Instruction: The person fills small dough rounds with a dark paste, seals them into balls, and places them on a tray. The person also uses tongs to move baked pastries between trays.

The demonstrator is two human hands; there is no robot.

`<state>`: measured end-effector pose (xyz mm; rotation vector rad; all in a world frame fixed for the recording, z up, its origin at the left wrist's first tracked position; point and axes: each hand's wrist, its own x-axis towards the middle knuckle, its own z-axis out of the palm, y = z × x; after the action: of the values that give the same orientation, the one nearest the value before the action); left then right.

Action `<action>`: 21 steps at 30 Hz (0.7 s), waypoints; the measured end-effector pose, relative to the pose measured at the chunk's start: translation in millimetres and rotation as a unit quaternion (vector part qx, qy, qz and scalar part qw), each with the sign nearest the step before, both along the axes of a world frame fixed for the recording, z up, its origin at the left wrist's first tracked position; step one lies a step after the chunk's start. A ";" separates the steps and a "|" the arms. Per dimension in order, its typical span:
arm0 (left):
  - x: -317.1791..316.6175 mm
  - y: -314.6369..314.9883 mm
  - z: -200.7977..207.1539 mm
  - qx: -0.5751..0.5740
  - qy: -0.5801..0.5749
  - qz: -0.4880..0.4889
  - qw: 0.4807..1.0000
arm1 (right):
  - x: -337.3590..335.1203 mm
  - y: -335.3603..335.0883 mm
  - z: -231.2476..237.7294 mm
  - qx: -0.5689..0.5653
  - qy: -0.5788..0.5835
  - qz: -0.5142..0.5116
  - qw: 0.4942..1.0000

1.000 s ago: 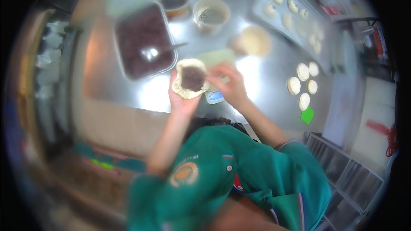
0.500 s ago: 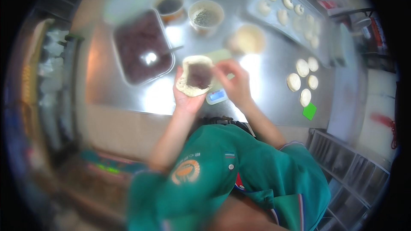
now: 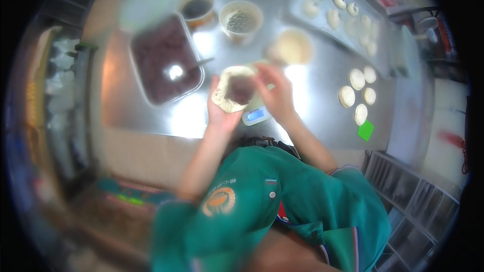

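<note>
A round of pale dough [image 3: 226, 98] lies cupped in my left hand [image 3: 220, 117], held up above the table. Dark reddish-brown paste [image 3: 239, 89] covers its middle and reaches toward the right rim. At that upper right rim, my right hand [image 3: 279, 93] is closed with its fingertips on the dough edge. Just below and behind the hands is a pale kitchen scale [image 3: 255, 115] with a lit blue display, partly covered by them. The far part of the scale is hidden.
On the left stands a metal tray of dark paste [image 3: 164, 58] with a utensil handle sticking out. Beyond are a bowl of dark stuff [image 3: 212, 14] and a bowl of seeds [image 3: 242, 32]. Right: several dough rounds [image 3: 357, 79], a green scraper [image 3: 365, 130], a baking tray [image 3: 322, 35] with buns.
The dough and both hands have shifted slightly. The right fingertips have moved a little up along the dough's rim, and more of the scale shows below.
</note>
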<state>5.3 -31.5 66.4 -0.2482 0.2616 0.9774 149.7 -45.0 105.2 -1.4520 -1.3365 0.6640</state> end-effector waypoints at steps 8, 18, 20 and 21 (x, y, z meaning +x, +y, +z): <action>7.2 3.1 -16.1 0.016 0.131 -0.002 0.991 | 5.0 -1.2 0.9 0.045 -0.064 0.059 0.995; 12.9 8.5 -17.1 0.020 0.141 -0.043 0.989 | 16.3 11.5 -13.1 -0.002 -0.030 0.068 0.997; 10.7 8.4 -24.3 0.018 0.122 -0.052 0.991 | 19.7 8.6 -6.7 -0.001 -0.065 0.097 0.993; 10.4 8.3 -22.8 0.012 0.127 -0.053 0.990 | 19.6 7.5 -3.3 0.000 -0.082 0.112 0.990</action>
<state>15.7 -23.2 43.5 -0.0864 0.4919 0.9063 169.3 -37.5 101.8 -1.3931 -1.6450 0.7002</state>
